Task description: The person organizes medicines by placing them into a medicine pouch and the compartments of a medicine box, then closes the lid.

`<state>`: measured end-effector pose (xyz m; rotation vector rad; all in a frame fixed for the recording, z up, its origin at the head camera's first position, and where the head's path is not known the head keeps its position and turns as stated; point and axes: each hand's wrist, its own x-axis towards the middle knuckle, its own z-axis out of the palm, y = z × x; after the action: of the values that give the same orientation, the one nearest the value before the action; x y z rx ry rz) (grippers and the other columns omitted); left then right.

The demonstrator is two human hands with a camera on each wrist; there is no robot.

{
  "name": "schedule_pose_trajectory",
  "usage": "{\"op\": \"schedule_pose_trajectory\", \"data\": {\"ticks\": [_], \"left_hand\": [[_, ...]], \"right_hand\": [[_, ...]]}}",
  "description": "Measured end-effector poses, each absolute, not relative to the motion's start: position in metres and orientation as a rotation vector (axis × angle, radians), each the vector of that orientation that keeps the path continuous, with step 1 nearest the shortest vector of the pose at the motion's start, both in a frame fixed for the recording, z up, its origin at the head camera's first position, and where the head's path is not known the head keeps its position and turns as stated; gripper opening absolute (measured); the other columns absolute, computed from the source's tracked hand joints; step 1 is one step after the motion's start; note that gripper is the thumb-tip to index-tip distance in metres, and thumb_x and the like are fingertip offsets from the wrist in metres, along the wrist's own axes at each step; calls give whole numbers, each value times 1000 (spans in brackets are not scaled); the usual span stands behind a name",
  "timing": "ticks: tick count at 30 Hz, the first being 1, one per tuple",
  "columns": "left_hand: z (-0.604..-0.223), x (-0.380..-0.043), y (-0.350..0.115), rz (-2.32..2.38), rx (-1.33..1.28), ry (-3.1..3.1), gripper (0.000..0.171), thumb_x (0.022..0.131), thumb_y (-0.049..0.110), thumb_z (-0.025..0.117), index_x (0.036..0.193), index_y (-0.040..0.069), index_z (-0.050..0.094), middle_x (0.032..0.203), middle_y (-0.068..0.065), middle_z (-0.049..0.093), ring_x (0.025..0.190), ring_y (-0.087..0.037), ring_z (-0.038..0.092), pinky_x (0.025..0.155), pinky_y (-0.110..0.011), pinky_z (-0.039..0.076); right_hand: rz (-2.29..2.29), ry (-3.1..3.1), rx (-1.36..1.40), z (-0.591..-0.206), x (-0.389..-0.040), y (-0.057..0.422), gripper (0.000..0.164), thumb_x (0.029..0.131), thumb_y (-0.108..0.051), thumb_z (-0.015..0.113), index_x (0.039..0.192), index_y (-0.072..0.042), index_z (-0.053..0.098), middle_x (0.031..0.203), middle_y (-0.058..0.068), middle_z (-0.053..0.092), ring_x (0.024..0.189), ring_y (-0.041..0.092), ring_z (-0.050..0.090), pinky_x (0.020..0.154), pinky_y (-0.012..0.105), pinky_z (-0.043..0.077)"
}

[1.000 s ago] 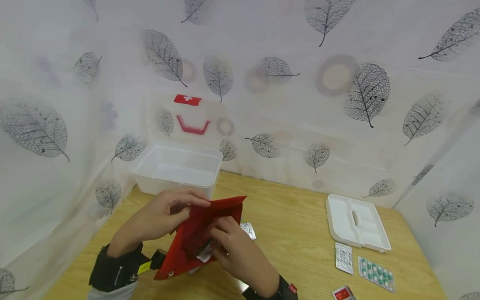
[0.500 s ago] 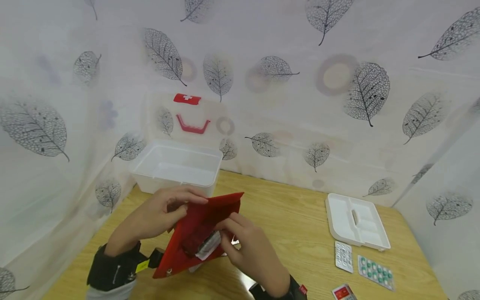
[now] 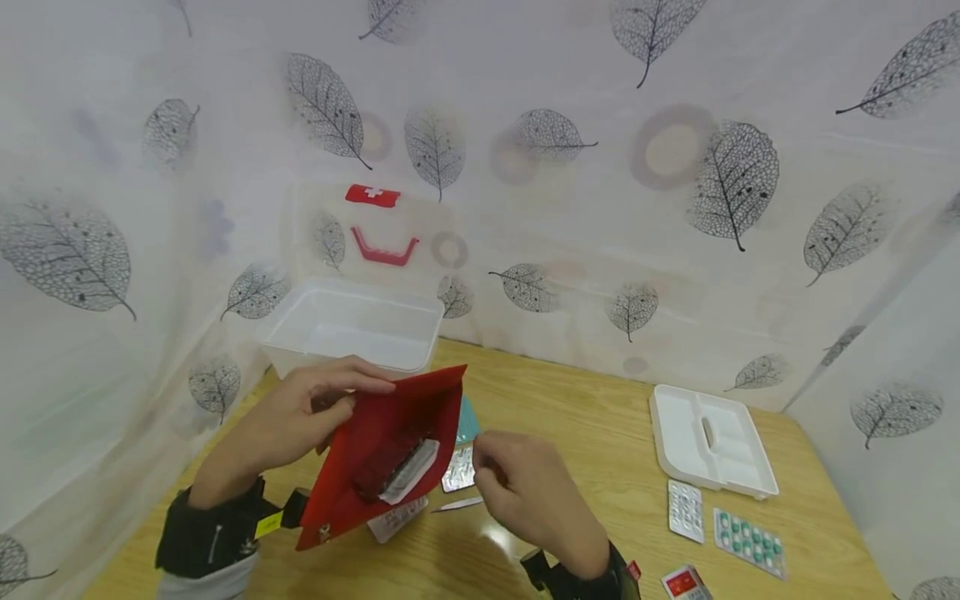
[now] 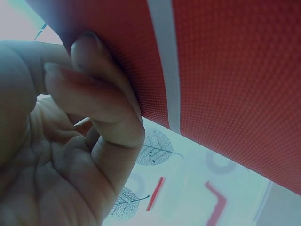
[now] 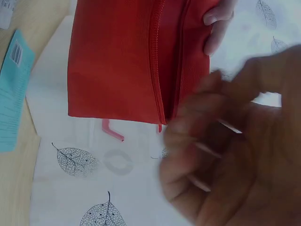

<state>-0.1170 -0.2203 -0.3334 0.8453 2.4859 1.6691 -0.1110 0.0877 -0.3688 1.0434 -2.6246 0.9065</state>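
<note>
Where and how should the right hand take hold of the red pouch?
Probably pinch the red pouch at its right edge, coming from the right: the left hand holds its far edge, leaving the right one free beside the right hand.

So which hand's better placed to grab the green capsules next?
Probably the right hand: it looks free and is nearer the capsules, while the left hand is busy gripping the red pouch.

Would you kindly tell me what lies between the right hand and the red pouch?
In the head view, a silver blister pack shows between the right hand and the red pouch, with a teal packet beyond and a slim pointed item nearer.
</note>
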Motion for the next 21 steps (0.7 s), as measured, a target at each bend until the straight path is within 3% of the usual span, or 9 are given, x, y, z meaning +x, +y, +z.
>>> {"op": "schedule_pose_trajectory", "data": {"ticks": [9,13,16,21], "left_hand": [[-331,-117,-223,1657,763,2503,43,98,-9,48,129,13,69,132,-7,62,52,-19,53,43,-27,49],[-331,-117,-223,1655,751,2518,43,98,-9,48,128,13,69,132,-7,62,52,-19,54,43,-27,49],[-330,-116,-223,1648,763,2534,43,98,-9,48,127,14,70,132,-6,63,54,-19,55,43,-28,49],[-330,-117,-221,1644,772,2517,43,97,-10,50,127,13,70,131,-5,63,59,-23,57,44,-29,51]], "right_hand": [[608,-2767,1230,-408,-123,64,13,84,-11,73,93,-18,68,88,-8,62,76,3,55,64,17,47],[497,-2635,1344,-433,-122,44,31,84,-11,79,113,-16,70,106,-2,68,96,9,63,81,22,53],[500,-2623,1392,-448,-118,32,43,88,-11,77,128,-16,63,116,-2,66,104,7,63,87,21,53],[586,-2747,1374,-464,-107,23,44,85,-11,74,125,-19,60,106,-6,65,90,1,57,74,15,49]]}}
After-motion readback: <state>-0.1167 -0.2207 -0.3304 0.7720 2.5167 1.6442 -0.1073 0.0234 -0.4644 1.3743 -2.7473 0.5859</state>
